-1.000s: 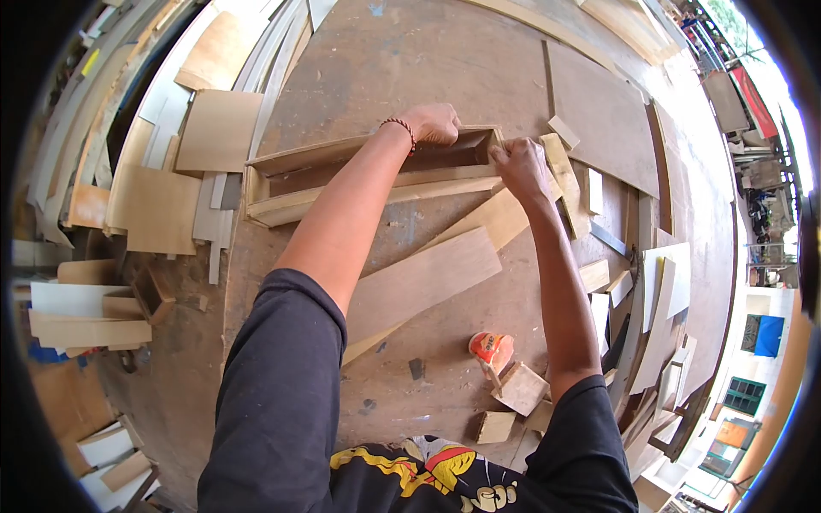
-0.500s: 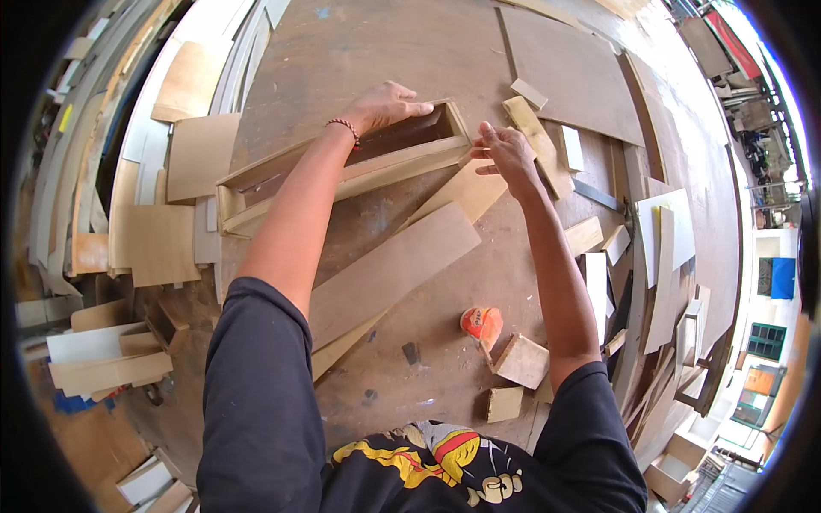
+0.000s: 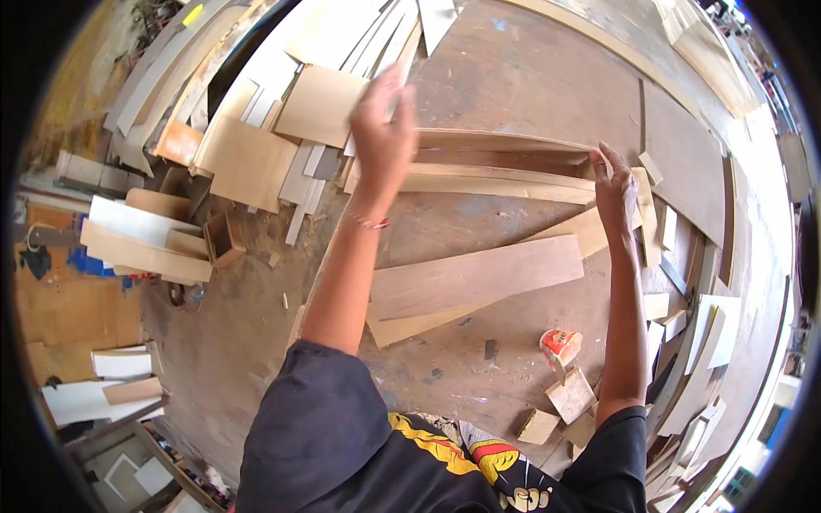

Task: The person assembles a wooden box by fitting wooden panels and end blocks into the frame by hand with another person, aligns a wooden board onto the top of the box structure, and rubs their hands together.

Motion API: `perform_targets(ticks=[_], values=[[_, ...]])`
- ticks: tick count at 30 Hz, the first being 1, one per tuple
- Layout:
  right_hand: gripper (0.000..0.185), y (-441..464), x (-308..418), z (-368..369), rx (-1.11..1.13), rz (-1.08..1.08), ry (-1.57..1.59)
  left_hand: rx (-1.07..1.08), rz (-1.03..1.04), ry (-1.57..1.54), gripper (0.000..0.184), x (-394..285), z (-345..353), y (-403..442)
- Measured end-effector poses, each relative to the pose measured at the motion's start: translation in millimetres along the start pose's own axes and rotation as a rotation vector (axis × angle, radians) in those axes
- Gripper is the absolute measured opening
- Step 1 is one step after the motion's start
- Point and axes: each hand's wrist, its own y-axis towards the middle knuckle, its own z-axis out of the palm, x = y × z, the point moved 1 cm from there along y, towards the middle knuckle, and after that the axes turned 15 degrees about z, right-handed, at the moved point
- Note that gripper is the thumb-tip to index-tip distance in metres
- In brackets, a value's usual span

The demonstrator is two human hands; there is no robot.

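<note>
A long, narrow wooden box [image 3: 505, 181], with its hollow side showing, lies across the bench in front of me. My right hand [image 3: 617, 192] is at its right end, the fingers closed around the end piece. Raised by the box's left end is my left hand [image 3: 381, 128], slightly blurred, with thumb and fingers apart and nothing in them. That hand hides the box's left end, so I cannot tell whether it touches the wood. Nearer to me, a flat brown board [image 3: 487, 275] rests over a paler board [image 3: 428, 325].
An orange and white cup [image 3: 560, 345] stands near small wood blocks [image 3: 571, 395]. Offcuts and a large flat panel [image 3: 684, 158] lie to the right. Stacked boards [image 3: 256, 162] line the left side, and more scraps [image 3: 145, 244] sit lower left.
My left hand has left the box's right part and moved to its left end. My right hand has closed on the right end. The view has turned, and the box now looks more level.
</note>
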Motion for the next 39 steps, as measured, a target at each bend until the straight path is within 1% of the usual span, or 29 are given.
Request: perform_targets(ticks=[2, 3, 4, 5, 6, 8, 9, 11, 12, 14, 18, 20, 21, 23, 24, 25, 26, 30, 31, 32, 33, 35, 36, 38, 39], values=[[0.034, -8, 31, 9, 0.132, 0.048, 0.097, -0.274, -0.213, -0.161, 0.027, 19, -40, -24], [0.028, -10, 37, 22, 0.119, -0.105, 0.062, -0.286, -0.213, -0.152, 0.027, 28, -50, -41], [0.026, -17, 46, 34, 0.123, -0.251, 0.102, -0.2, -0.335, -0.145, 0.028, 39, -57, -64], [0.028, -26, 58, 42, 0.154, -0.38, 0.074, -0.112, -0.455, -0.141, 0.029, 47, -63, -82], [0.03, -37, 69, 48, 0.185, -0.507, 0.043, -0.123, -0.46, -0.139, 0.029, 48, -65, -96], [0.037, -56, 84, 64, 0.286, -0.551, 0.019, 0.136, -0.414, 0.049, 0.035, 44, -59, -118], [0.037, -66, 93, 68, 0.291, -0.558, 0.014, 0.127, -0.421, 0.048, 0.035, 42, -57, -124], [0.038, -79, 109, 72, 0.346, -0.663, 0.018, 0.155, -0.421, 0.149, 0.03, 40, -52, -130], [0.038, -81, 113, 76, 0.35, -0.672, 0.013, 0.144, -0.426, 0.148, 0.03, 43, -51, -134], [0.041, -84, 115, 85, 0.377, -0.653, -0.047, 0.235, -0.33, 0.256, 0.038, 48, -50, -141], [0.039, -84, 108, 99, 0.425, -0.592, -0.083, 0.268, -0.265, 0.309, 0.032, 46, -46, -144], [0.029, -85, 105, 104, 0.413, -0.6, -0.035, 0.097, -0.16, 0.251, 0.027, 50, -42, -147], [0.029, -85, 106, 103, 0.414, -0.598, -0.035, 0.098, -0.16, 0.251, 0.027, 51, -43, -146], [0.019, -86, 109, 101, 0.435, -0.551, -0.044, 0.261, -0.231, 0.357, 0.025, 53, -46, -146], [0.019, -87, 109, 101, 0.434, -0.547, -0.044, 0.264, -0.23, 0.355, 0.025, 53, -45, -145], [0.018, -87, 109, 102, 0.414, -0.555, -0.032, 0.209, -0.24, 0.301, 0.022, 53, -45, -144], [0.016, -87, 109, 102, 0.394, -0.563, -0.021, 0.154, -0.25, 0.246, 0.023, 53, -45, -143], [0.016, -87, 108, 103, 0.389, -0.548, -0.017, 0.251, -0.294, 0.26, 0.021, 54, -50, -140], [0.016, -85, 107, 105, 0.411, -0.55, -0.025, 0.217, -0.207, 0.166, 0.028, 56, -50, -137], [0.016, -85, 106, 106, 0.436, -0.551, -0.033, 0.183, -0.121, 0.072, 0.042, 57, -50, -135], [0.016, -85, 106, 106, 0.433, -0.545, -0.035, 0.187, -0.119, 0.067, 0.042, 59, -50, -135], [0.015, -84, 106, 105, 0.437, -0.536, -0.022, 0.285, -0.275, -0.094, 0.063, 64, -49, -137], [0.015, -84, 106, 105, 0.431, -0.526, -0.023, 0.294, -0.271, -0.101, 0.063, 62, -49, -132], [0.013, -84, 105, 105, 0.477, -0.514, -0.022, 0.313, -0.279, -0.129, 0.074, 57, -52, -123], [0.013, -84, 104, 103, 0.473, -0.507, -0.022, 0.321, -0.277, -0.132, 0.074, 60, -54, -123]])
